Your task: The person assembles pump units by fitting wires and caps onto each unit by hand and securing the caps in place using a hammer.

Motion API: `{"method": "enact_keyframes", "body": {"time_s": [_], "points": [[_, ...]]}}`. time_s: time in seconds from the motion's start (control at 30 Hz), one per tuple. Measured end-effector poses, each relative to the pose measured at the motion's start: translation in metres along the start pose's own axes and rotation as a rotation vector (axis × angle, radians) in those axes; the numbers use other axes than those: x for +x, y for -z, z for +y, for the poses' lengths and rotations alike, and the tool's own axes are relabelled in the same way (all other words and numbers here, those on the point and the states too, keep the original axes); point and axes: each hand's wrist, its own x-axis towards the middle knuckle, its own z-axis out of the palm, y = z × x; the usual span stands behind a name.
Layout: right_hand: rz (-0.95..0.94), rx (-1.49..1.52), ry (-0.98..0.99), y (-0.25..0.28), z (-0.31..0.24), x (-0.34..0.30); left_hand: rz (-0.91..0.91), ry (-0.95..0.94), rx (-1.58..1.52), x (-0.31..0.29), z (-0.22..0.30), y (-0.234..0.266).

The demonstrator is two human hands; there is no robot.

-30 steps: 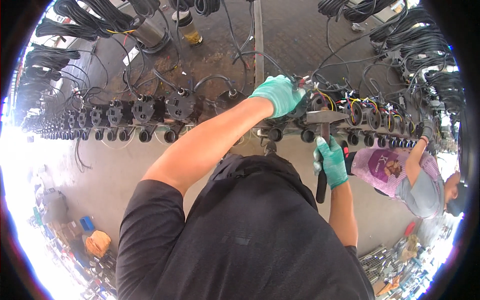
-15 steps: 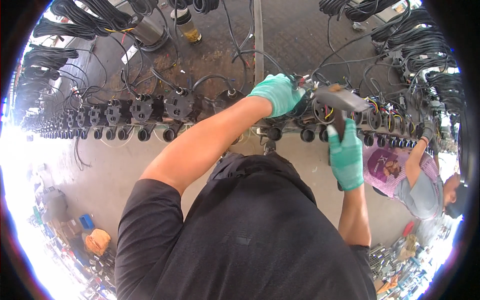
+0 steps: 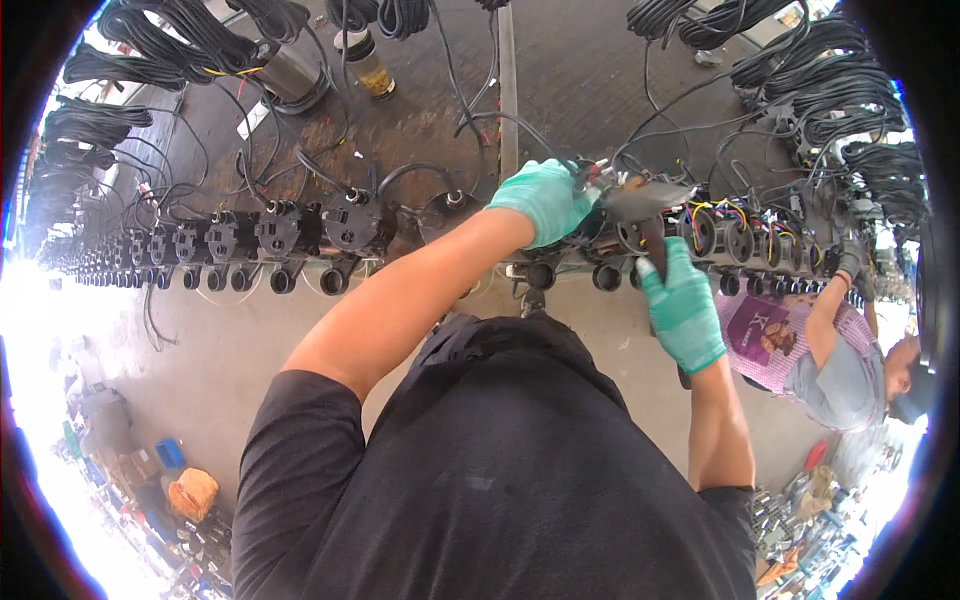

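Note:
My right hand (image 3: 685,305), in a green knit glove, is closed around the dark handle of a hammer (image 3: 645,203). The hammer's grey head is smeared by motion and lies just right of my left hand (image 3: 546,205). That hand wears a matching glove, its fingers closed at the end of a black cable (image 3: 545,142), where red and white wire ends stick out. Whatever sits under those fingers is mostly hidden. Round black housings (image 3: 355,222) stand in a row along the bench edge on the left. To the right, open housings (image 3: 740,240) show coloured wires.
Coiled black cables (image 3: 175,45) hang at the far left, with more coils (image 3: 840,90) at the right. A metal cylinder (image 3: 292,80) and a jar of yellowish liquid (image 3: 370,70) stand on the bench (image 3: 430,110). A co-worker in a pink checked apron (image 3: 765,335) works at the right.
The hammer and my right hand have moved slightly left, the head now closer to my left hand. My left hand keeps its grip. The whole view has shifted a little.

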Motion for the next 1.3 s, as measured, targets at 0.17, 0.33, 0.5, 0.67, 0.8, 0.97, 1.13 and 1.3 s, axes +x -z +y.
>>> {"method": "enact_keyframes", "body": {"time_s": [0.17,0.33,0.5,0.67,0.8,0.97,1.13,1.3], "points": [[-0.095,-0.085,-0.047,-0.002,0.008,0.006,0.048,0.052,-0.123,-0.006,0.002,0.0],[-0.062,-0.11,-0.012,-0.002,0.011,0.007,0.477,-0.157,-0.705,-0.026,-0.03,-0.074],[-0.077,0.0,-0.048,0.015,0.001,0.008,0.362,-0.197,-0.964,-0.023,-0.043,-0.094],[0.348,0.163,0.142,0.025,-0.023,-0.001,0.441,-0.317,-1.0,-0.019,-0.048,-0.101],[-0.049,-0.196,0.018,0.002,0.006,0.012,0.424,-0.323,-1.005,-0.015,-0.05,-0.108],[-0.053,0.167,-0.059,0.042,-0.051,0.015,0.504,-0.32,-0.978,-0.013,-0.053,-0.113],[0.061,-0.08,0.309,0.01,-0.046,0.022,0.482,-0.339,-0.947,-0.017,-0.05,-0.107],[-0.097,-0.252,0.348,0.008,-0.038,0.041,0.562,-0.35,-0.932,-0.009,-0.055,-0.109]]}}
